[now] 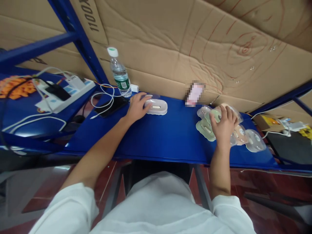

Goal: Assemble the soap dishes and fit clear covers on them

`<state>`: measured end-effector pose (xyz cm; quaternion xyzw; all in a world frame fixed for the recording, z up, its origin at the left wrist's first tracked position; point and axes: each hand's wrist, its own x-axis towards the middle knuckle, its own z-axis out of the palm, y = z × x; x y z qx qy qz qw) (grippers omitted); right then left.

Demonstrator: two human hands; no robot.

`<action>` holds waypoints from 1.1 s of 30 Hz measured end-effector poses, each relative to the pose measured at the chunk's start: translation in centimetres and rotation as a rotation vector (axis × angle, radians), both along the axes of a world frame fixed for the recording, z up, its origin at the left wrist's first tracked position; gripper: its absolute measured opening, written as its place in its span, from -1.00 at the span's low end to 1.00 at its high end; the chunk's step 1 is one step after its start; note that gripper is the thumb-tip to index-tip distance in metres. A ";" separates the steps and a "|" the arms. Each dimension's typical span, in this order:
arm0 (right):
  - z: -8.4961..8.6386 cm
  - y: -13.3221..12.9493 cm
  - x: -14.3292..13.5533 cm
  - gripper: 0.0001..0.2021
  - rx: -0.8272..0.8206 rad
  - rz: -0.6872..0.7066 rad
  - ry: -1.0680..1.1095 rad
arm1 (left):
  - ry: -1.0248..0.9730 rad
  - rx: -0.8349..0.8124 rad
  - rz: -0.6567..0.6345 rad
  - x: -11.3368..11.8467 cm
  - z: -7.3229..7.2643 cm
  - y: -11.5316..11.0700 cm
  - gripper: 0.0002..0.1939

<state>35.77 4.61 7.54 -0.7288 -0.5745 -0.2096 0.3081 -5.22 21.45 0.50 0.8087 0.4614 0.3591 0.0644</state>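
On the blue table point(156, 139) lies a pale pinkish oval case point(158, 107) with a clear cover. My left hand point(138, 108) rests at the case's left end, fingertips touching it; whether it grips cannot be made out. At the right, several similar cases in clear packs lie in a loose pile: a green one point(206, 130), a peach one point(240, 135) and a greyish one point(255, 140). Over this pile is my right hand point(224, 122), its fingers apart and bent downward around a light green case point(214, 114). The fingertips' contact with it is partly hidden.
A water bottle point(121, 76) stands at the back left beside a dark phone point(110, 107) and a white cable point(113, 94). A blurred pink item point(195, 94) leans on the cardboard wall point(156, 39). Blue frame posts flank the table.
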 end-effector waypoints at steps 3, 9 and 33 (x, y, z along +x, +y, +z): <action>-0.4 -0.5 2.3 -0.21 -0.348 -0.110 0.030 | 0.165 0.051 -0.114 0.9 0.8 -1.2 -0.56; 0.7 -1.2 1.8 -0.35 -0.372 0.018 -0.078 | 0.286 -0.007 -0.226 1.3 0.4 -1.2 -0.75; -5.6 11.2 -11.2 -0.48 -0.224 0.713 0.443 | 0.134 0.127 -0.176 1.2 1.1 -2.0 -0.57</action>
